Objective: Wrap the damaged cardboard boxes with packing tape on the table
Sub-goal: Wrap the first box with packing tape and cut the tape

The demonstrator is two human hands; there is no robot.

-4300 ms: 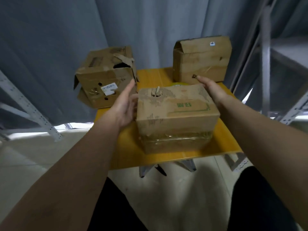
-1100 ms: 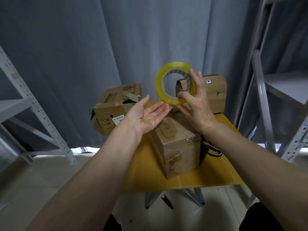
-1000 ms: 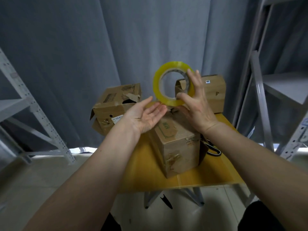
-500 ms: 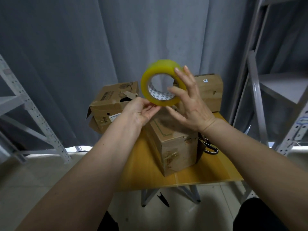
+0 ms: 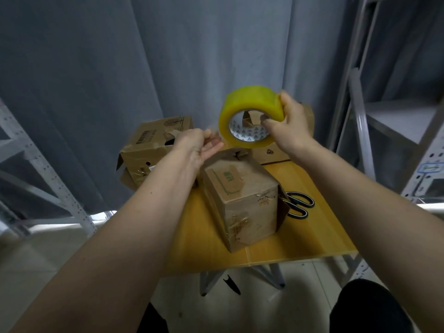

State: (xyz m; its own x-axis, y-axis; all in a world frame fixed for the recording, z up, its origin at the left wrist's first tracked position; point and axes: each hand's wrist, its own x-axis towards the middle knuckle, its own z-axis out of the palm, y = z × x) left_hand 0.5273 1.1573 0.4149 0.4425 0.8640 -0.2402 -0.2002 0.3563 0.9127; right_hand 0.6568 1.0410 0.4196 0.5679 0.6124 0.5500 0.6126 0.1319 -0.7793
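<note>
Tape roll point(image 5: 251, 116) is held up above the worktop point(image 5: 300, 236) by the right hand point(image 5: 288, 126), whose fingers are curled over the outer band while the thumb is hooked into the core. The left hand point(image 5: 201, 145) is raised just beside the roll's lower left edge, fingers drawn together as if pinching the loose end; whether film is actually caught cannot be told through the blur. Directly below stands the nearest cardboard box point(image 5: 242, 195), torn at its top and patched with old tape. The roll is judged light and stiff, best steadied through its core so it can turn. The film is thin, clingy and easily creased, so its end should be taken by the edge. The box is likely light and soft at the torn flaps, so it may shift under pull. Scissors point(image 5: 299, 204) lie beside it.
</note>
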